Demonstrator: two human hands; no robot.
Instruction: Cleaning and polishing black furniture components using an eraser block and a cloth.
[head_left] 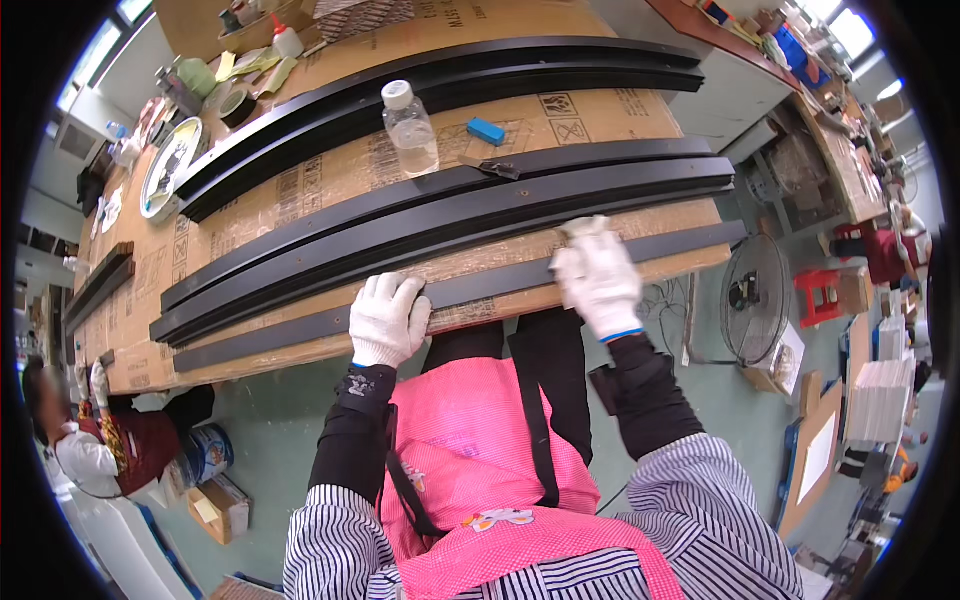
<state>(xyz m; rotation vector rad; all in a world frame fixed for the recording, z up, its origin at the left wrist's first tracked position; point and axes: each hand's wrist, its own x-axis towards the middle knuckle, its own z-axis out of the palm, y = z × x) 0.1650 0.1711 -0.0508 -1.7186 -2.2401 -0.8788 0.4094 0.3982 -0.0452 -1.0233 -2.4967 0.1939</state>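
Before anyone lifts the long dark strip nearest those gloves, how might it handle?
The dark strip would probably be awkward to turn, given its length. It seems stiff: its right end overhangs the table without obvious droop. It may slide, since its face looks smooth.

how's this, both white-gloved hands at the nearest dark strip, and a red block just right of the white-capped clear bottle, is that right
One slip: in the head view, the block just right of the white-capped clear bottle is blue, not red. The rest holds: the white-gloved left hand and right hand are both at the nearest dark strip.
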